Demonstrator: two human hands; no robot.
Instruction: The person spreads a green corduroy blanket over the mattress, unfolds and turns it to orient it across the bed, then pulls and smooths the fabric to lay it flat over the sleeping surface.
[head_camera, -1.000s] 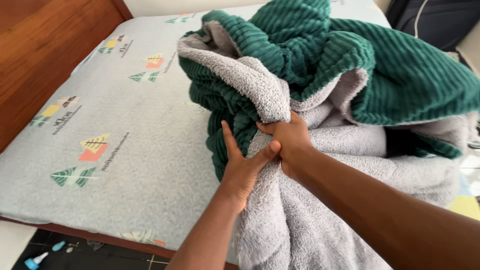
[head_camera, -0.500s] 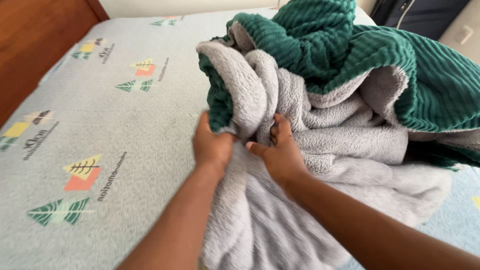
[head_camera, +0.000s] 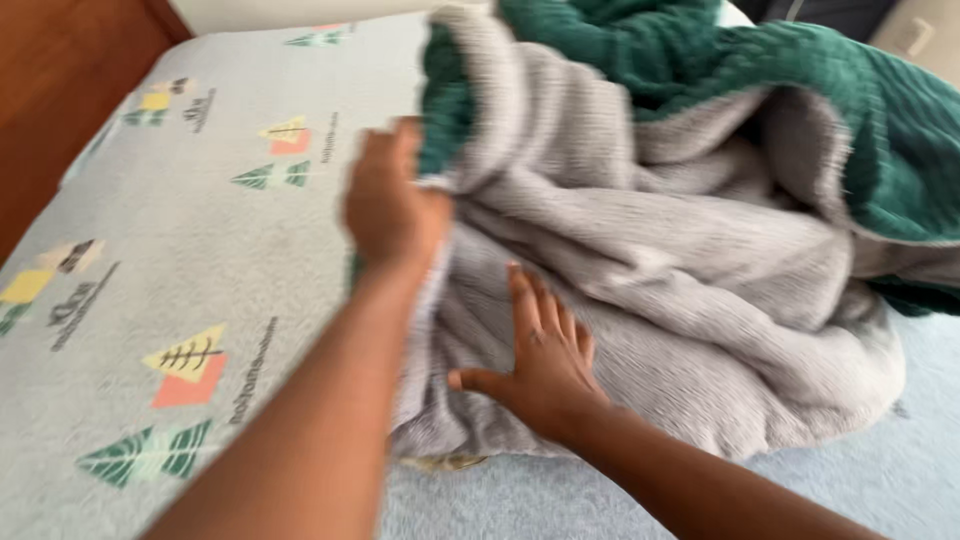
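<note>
Head view: the left hand, blurred at centre frame, has its fingers closed on the edge of the grey-and-green blanket; the right hand, fingers spread flat, presses its grey fleece. The blanket is heaped across the right of the bed, whose cover shows small tree and triangle prints at left.

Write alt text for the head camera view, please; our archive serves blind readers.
Two bare hands work a bulky blanket, grey fleece on one side and ribbed green on the other, heaped on a bed. The left hand grips its edge and holds it up, while the right hand lies flat, fingers spread, on the grey fleece. The pale sheet carries small tree motifs.
</note>
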